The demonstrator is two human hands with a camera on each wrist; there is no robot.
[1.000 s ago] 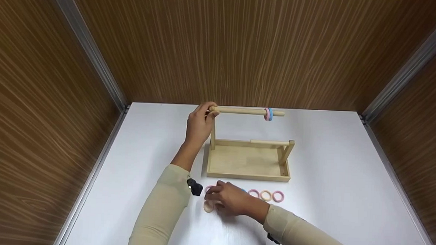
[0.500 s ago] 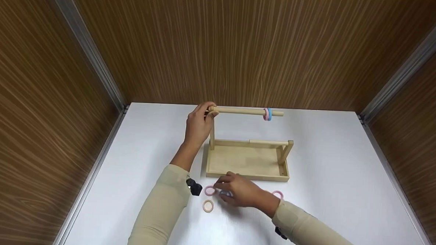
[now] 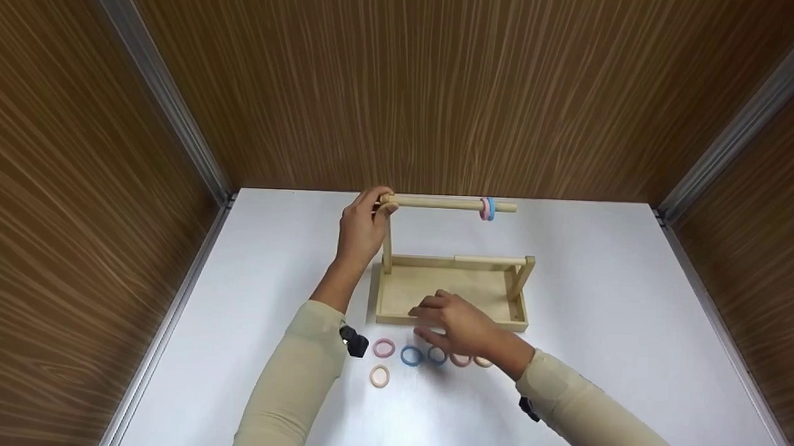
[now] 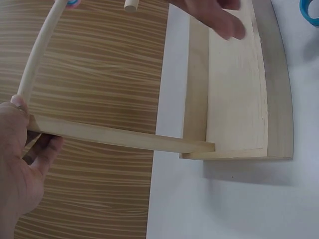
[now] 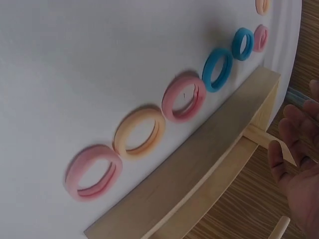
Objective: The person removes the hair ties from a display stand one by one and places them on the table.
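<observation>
Head view: left hand (image 3: 363, 229) grips the wooden rack's top dowel (image 3: 438, 202) at center frame. Right hand (image 3: 463, 325) hovers with relaxed fingers (holding nothing) over the rack base (image 3: 434, 292). Right wrist view: rings (image 5: 183, 98) line the desk (image 5: 75, 59), lower left to upper right.

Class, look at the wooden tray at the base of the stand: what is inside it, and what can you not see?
The wooden tray shows bare wood and no rings. The right hand, fingers relaxed, hovers over its front middle and covers that part, so what lies beneath it stays hidden.
</observation>
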